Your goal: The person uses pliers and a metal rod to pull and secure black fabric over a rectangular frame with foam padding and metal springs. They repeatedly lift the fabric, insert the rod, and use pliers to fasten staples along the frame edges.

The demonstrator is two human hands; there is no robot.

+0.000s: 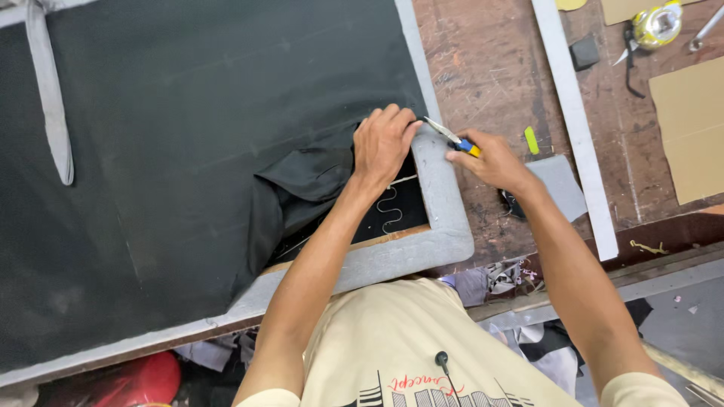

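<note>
while left hand (385,143) pins loose black fabric sheet (196,128) onto grey padded frame (445,203), right hand (490,160) grasps blue-yellow-handled metal tool (451,137), tip near frame edge.

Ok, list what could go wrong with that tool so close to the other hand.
1. The metal tool in the right hand points toward the left hand; a slip could jab its fingers.
2. The tip could tear the black fabric near the grey padded frame.
</note>
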